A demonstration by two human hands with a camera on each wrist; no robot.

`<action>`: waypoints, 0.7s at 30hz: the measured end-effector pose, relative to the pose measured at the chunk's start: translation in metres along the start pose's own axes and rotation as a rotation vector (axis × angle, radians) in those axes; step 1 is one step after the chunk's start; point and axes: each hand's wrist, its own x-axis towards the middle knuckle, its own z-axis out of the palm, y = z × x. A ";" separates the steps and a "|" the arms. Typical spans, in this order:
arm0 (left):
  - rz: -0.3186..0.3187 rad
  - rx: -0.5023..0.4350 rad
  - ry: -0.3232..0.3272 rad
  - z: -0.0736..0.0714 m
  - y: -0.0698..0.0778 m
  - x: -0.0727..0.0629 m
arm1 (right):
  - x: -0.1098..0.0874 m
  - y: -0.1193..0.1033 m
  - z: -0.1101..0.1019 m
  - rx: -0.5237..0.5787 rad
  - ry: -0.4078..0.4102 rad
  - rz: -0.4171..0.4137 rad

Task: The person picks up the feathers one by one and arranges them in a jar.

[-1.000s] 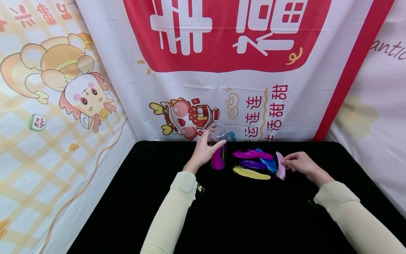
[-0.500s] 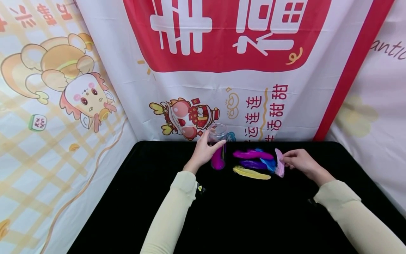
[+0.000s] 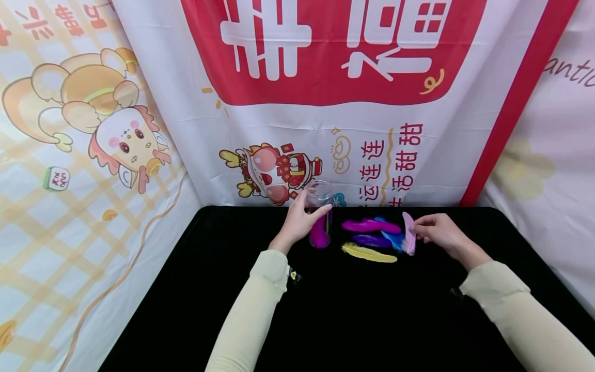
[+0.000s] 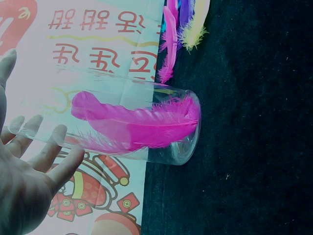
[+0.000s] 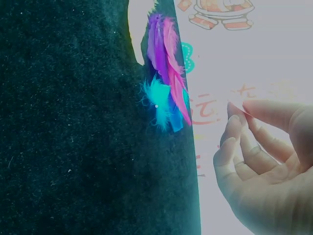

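Note:
My left hand (image 3: 296, 223) grips a clear, open-topped cylindrical jar (image 3: 319, 189) around its upper part, thumb on the near side. The jar stands upright at the back of the black table. A magenta feather (image 4: 137, 126) lies inside it, seen plainly in the left wrist view. To the right, my right hand (image 3: 440, 232) pinches a pale pink feather (image 3: 408, 233) between thumb and forefinger. That feather is upright and overlaps the end of a blue feather (image 3: 395, 241) in the head view. Against the bright cloth in the right wrist view, the pinched feather is washed out.
Between the hands lie a magenta feather (image 3: 367, 226), a purple feather (image 3: 371, 241) and a yellow feather (image 3: 370, 253), beside the blue one. A printed cloth (image 3: 395, 93) hangs right behind the table's back edge, with more printed cloth on both sides.
My right hand has risen slightly, carrying the pale pink feather up and a little to the left. The left hand and the jar have stayed in place.

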 end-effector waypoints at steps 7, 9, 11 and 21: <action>0.000 -0.002 -0.003 0.000 0.000 0.000 | 0.002 -0.005 0.000 0.000 0.004 -0.002; 0.003 0.002 -0.002 0.000 0.001 0.000 | 0.003 -0.007 -0.001 0.004 0.004 -0.001; 0.004 0.007 0.000 0.000 0.001 0.000 | 0.003 -0.009 -0.001 0.008 -0.001 0.008; 0.003 0.007 0.000 0.000 -0.001 0.000 | 0.000 -0.022 0.002 0.018 0.017 -0.031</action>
